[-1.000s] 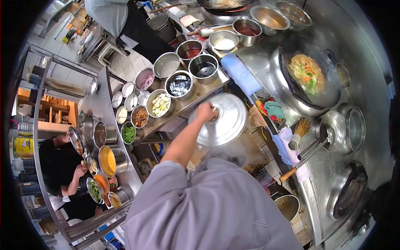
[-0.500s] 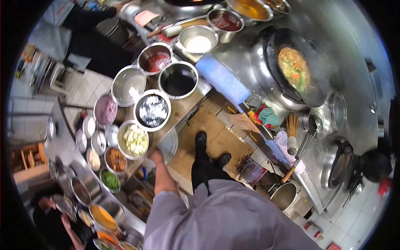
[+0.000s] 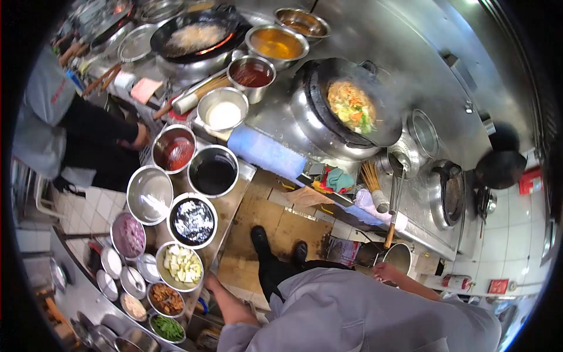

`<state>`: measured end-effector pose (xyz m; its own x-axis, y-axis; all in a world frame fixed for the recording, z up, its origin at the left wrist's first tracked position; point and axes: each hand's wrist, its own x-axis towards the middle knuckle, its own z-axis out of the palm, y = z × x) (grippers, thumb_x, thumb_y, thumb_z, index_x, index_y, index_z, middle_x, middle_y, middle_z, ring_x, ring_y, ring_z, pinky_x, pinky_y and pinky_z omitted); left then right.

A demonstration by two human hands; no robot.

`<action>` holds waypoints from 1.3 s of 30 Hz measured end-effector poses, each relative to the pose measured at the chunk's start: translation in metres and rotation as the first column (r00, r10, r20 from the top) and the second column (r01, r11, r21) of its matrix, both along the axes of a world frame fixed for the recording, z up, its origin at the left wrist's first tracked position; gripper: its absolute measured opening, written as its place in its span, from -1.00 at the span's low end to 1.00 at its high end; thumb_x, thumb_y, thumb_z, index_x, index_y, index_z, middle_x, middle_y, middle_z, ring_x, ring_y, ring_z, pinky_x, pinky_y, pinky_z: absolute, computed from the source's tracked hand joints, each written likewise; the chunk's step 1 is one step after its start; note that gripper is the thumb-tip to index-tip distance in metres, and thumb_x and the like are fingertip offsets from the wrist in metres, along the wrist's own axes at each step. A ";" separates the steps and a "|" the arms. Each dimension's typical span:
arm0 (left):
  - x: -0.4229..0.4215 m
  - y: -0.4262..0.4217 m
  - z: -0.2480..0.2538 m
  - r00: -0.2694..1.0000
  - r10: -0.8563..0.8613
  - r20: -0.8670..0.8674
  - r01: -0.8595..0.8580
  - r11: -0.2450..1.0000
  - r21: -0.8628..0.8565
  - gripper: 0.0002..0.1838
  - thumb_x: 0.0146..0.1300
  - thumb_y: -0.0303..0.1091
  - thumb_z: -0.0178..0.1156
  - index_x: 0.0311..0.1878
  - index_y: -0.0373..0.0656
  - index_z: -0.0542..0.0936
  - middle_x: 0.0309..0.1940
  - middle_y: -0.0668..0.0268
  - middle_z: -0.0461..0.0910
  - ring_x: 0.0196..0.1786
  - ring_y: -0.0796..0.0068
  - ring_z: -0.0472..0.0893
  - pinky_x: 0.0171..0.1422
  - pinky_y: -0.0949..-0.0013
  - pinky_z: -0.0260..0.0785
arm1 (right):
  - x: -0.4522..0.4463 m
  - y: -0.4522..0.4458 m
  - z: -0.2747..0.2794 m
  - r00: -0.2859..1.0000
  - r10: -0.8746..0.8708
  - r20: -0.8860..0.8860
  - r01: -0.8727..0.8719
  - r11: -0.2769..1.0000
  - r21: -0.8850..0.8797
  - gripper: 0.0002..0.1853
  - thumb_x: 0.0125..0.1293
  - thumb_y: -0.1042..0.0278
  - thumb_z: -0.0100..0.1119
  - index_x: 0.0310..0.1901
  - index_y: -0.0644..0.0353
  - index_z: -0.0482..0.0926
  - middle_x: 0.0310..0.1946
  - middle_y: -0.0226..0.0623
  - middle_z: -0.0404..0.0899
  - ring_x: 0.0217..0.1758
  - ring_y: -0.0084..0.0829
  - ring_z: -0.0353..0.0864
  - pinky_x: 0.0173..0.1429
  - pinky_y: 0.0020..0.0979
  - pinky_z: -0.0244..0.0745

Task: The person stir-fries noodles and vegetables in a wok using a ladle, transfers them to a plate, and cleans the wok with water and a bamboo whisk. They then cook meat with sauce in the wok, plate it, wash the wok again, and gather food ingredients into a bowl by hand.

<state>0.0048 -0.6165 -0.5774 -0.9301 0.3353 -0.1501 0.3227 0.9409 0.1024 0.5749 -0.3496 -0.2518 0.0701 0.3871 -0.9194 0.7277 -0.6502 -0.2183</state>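
My left hand [image 3: 211, 283] is low at the counter's edge, just beside the steel bowl of pale chopped vegetables [image 3: 183, 267]. Its fingers are hidden or smeared. My right hand [image 3: 385, 271] is in front of a deep metal pot [image 3: 400, 257], below a wooden-handled ladle [image 3: 392, 226] lying across the stove edge. Its fingers are too small and blurred to read, and I make out nothing held. Ahead, a wok [image 3: 384, 126] rests tilted on its burner, with steaming noodles and vegetables [image 3: 352, 105] inside.
A bamboo brush [image 3: 373, 182] and a perforated strainer [image 3: 404, 152] lie right of the wok. Several bowls stand left, including dark sauce [image 3: 213, 171] and red sauce [image 3: 177, 154]. A blue cloth [image 3: 265, 154] hangs over the stove edge. A co-worker's sleeve [image 3: 44, 88] shows at left.
The view has swung to the right and upward. My right arm has come into sight by the metal pot. My left hand stays low beside the vegetable bowl.
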 end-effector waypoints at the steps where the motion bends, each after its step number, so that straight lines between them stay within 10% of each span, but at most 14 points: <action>1: 0.015 0.023 0.047 0.974 0.182 0.133 -0.184 0.983 0.005 -0.60 0.18 -0.14 0.05 -0.07 -0.27 0.57 -0.18 -0.07 0.58 -0.12 -0.09 0.55 -0.02 -0.02 0.39 | 0.020 -0.001 -0.007 0.996 -0.060 0.063 0.058 0.998 0.025 -0.75 0.30 0.39 -0.06 -0.01 0.18 0.46 -0.48 -0.31 0.54 -0.48 -0.49 0.54 -0.45 -0.48 0.42; 4: 0.074 0.083 0.119 0.907 0.406 -0.113 -0.400 0.914 0.075 -0.55 0.10 -0.15 0.07 -0.03 -0.30 0.51 -0.08 -0.14 0.49 0.04 -0.08 0.44 0.13 -0.04 0.27 | 0.053 0.000 -0.011 0.954 -0.163 0.251 0.137 0.984 0.117 -0.72 0.38 0.14 -0.09 -0.05 0.13 0.44 -0.50 -0.33 0.52 -0.56 -0.48 0.49 -0.52 -0.46 0.35; 7: 0.115 0.143 0.169 0.871 -0.331 0.363 0.033 0.777 0.628 -0.60 0.00 -0.37 0.16 -0.01 -0.13 0.55 -0.07 0.16 0.55 0.03 0.12 0.49 0.15 0.13 0.30 | 0.077 0.010 -0.039 0.719 -0.679 -0.153 0.693 0.681 0.237 -0.52 0.34 -0.20 -0.13 -0.05 0.07 0.44 -0.46 -0.40 0.49 -0.47 -0.47 0.49 -0.42 -0.36 0.35; 13: 0.194 0.332 0.297 0.304 -0.952 0.043 0.704 0.254 0.663 -0.53 0.06 -0.22 0.26 0.08 0.05 0.44 -0.06 0.19 0.51 0.08 0.13 0.45 0.08 0.00 0.24 | 0.011 0.068 -0.024 0.646 -0.684 -0.338 0.763 0.570 0.305 -0.52 0.31 -0.12 0.00 0.05 0.09 0.38 -0.40 -0.37 0.49 -0.30 -0.43 0.53 -0.21 -0.25 0.40; 15: 0.212 0.387 0.330 0.229 -0.956 -0.182 0.872 0.118 0.476 -0.37 -0.03 -0.16 0.34 0.16 0.03 0.35 -0.11 0.21 0.49 0.04 0.11 0.47 0.17 0.03 0.20 | 0.027 0.092 -0.054 0.734 -0.495 -0.465 0.675 0.605 0.422 -0.59 0.26 0.10 0.14 0.03 0.16 0.38 -0.43 -0.29 0.50 -0.40 -0.37 0.55 -0.34 -0.29 0.46; 17: 0.224 0.430 0.341 0.177 -0.964 -0.196 0.944 0.110 0.313 -0.31 -0.06 -0.09 0.36 0.18 0.04 0.33 -0.07 0.21 0.50 0.08 0.13 0.46 0.17 0.03 0.22 | 0.052 0.119 -0.069 0.936 -0.165 0.311 -0.158 0.594 0.789 -0.67 0.27 0.30 0.09 0.00 0.27 0.37 -0.52 -0.25 0.46 -0.57 -0.40 0.52 -0.49 -0.34 0.46; 18: 0.230 0.447 0.341 0.132 -0.974 -0.183 0.984 0.106 0.145 -0.25 -0.08 -0.02 0.38 0.20 0.04 0.31 -0.03 0.21 0.50 0.11 0.15 0.46 0.17 0.02 0.24 | 0.056 0.123 -0.058 0.933 -0.157 0.324 -0.225 0.449 0.865 -0.67 0.27 0.32 0.08 0.01 0.27 0.35 -0.55 -0.28 0.44 -0.63 -0.43 0.47 -0.55 -0.36 0.41; 19: 0.235 0.465 0.339 0.126 -0.973 -0.193 0.986 0.101 0.133 -0.25 -0.08 -0.02 0.38 0.20 0.04 0.31 -0.03 0.21 0.50 0.11 0.15 0.46 0.17 0.02 0.24 | 0.061 0.127 -0.040 0.928 -0.154 0.339 -0.285 0.290 0.914 -0.67 0.28 0.33 0.07 0.02 0.28 0.33 -0.58 -0.30 0.41 -0.69 -0.47 0.43 -0.62 -0.39 0.37; 21: 0.240 0.494 0.333 0.164 -0.936 0.312 0.982 0.126 -0.140 -0.14 -0.13 0.12 0.40 0.23 0.02 0.27 0.05 0.16 0.50 0.15 0.18 0.48 0.15 0.06 0.32 | 0.046 0.116 0.007 0.974 -0.216 0.062 0.049 0.472 0.880 -0.66 0.30 0.34 0.03 0.05 0.25 0.30 -0.59 -0.36 0.37 -0.74 -0.52 0.35 -0.69 -0.45 0.28; 23: 0.243 0.507 0.334 0.171 -0.888 0.426 0.977 0.096 -0.192 -0.10 -0.14 0.18 0.38 0.25 0.00 0.25 0.09 0.14 0.50 0.14 0.18 0.52 0.12 0.11 0.39 | 0.002 0.094 0.078 0.746 -0.337 -0.574 0.656 0.517 0.550 -0.72 0.32 0.33 0.01 -0.01 0.28 0.34 -0.55 -0.28 0.44 -0.66 -0.42 0.45 -0.58 -0.41 0.39; 27: 0.246 0.521 0.300 0.150 -0.890 0.431 0.978 0.072 -0.194 -0.23 -0.06 -0.07 0.34 0.24 -0.03 0.26 0.04 0.16 0.54 0.07 0.16 0.57 0.09 0.15 0.41 | -0.019 0.112 0.119 0.800 -0.225 -0.557 0.586 0.498 0.640 -0.73 0.39 0.37 -0.12 0.07 0.23 0.32 -0.60 -0.45 0.33 -0.77 -0.65 0.26 -0.72 -0.58 0.21; 31: 0.215 0.516 0.331 0.230 -0.887 0.401 0.856 0.380 0.349 -0.49 0.01 -0.12 0.26 0.01 -0.14 0.41 -0.12 0.08 0.60 -0.04 0.16 0.60 -0.05 0.21 0.45 | -0.027 0.188 0.135 0.837 -0.105 -0.537 0.493 0.571 0.657 -0.75 0.41 0.32 -0.12 0.03 0.25 0.35 -0.65 -0.45 0.30 -0.79 -0.59 0.28 -0.71 -0.49 0.22; 33: 0.196 0.511 0.337 -0.068 -0.436 0.897 -0.297 0.868 0.399 -0.59 0.07 -0.14 0.22 -0.05 -0.14 0.46 -0.18 0.16 0.61 -0.15 0.27 0.61 -0.11 0.28 0.44 | -0.041 0.232 0.135 0.888 -0.037 -0.458 0.388 0.594 0.705 -0.73 0.41 0.25 -0.13 -0.02 0.27 0.36 -0.65 -0.42 0.31 -0.77 -0.56 0.31 -0.70 -0.44 0.24; 39: 0.192 0.502 0.327 -0.037 -0.699 0.715 -0.005 0.715 0.699 -0.62 0.15 -0.18 0.23 -0.01 -0.11 0.46 -0.32 0.31 0.57 -0.42 0.43 0.56 -0.46 0.34 0.41 | -0.122 0.328 0.097 0.851 -0.063 -0.521 0.422 0.673 0.607 -0.74 0.40 0.21 -0.11 -0.11 0.26 0.40 -0.62 -0.38 0.37 -0.69 -0.55 0.36 -0.64 -0.42 0.31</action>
